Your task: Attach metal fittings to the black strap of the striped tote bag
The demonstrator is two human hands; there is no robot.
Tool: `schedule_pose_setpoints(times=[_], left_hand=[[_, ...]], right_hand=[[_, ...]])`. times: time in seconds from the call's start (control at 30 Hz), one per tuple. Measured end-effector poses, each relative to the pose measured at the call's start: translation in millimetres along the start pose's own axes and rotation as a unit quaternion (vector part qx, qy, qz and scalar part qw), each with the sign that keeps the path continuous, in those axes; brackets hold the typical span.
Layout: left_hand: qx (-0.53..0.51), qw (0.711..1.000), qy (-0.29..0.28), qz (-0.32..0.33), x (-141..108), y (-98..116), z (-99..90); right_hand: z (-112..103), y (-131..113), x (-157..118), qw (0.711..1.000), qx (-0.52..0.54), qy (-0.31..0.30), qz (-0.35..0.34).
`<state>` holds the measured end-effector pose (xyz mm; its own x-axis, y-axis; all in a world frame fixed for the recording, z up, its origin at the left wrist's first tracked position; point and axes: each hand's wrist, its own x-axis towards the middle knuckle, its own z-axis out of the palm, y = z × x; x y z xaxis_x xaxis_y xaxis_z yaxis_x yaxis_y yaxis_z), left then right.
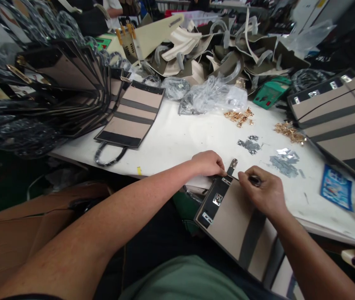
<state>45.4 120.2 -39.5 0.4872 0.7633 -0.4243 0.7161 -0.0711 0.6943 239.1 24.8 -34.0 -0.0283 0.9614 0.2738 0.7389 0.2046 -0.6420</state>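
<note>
A beige-and-black bag panel lies across the white table's front edge, with metal clasp plates fixed on its black band. My left hand pinches the panel's top edge beside a short black strap tab with a metal buckle. My right hand is just right of that tab, its fingers closed on a small dark metal piece. Part of the panel's lower end runs out of view near my lap.
Stacked panels with black handles fill the left side, and another panel lies at right. The white table holds gold fittings, silver plates and plastic bags. A cardboard box sits at lower left.
</note>
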Motion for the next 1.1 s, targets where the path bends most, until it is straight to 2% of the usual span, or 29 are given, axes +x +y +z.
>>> schedule_pose_setpoints(times=[0.1,0.17,0.33,0.57,0.9,1.1], left_hand=[[0.027,1.0,-0.001,0.013,1,0,-0.4],[0.04,0.999,-0.007,0.019,3,-1,-0.8],[0.04,0.999,-0.02,0.029,6,-3,-2.3],[0.044,0.997,-0.035,0.048,8,-8,-4.7],[0.023,0.996,-0.057,0.067,16,-13,-7.5],[-0.021,0.994,-0.097,0.041,16,-12,-8.3]], right_hand=[[15,7,-2,0.99,-0.095,-0.087,-0.052],[25,8,-2,0.979,-0.155,-0.114,-0.069],[34,8,-5,0.971,-0.214,-0.081,-0.076],[35,12,-8,0.971,-0.213,-0.067,-0.084],[35,5,-5,0.971,-0.211,-0.059,-0.101],[36,6,-8,0.971,-0.219,-0.058,-0.081]])
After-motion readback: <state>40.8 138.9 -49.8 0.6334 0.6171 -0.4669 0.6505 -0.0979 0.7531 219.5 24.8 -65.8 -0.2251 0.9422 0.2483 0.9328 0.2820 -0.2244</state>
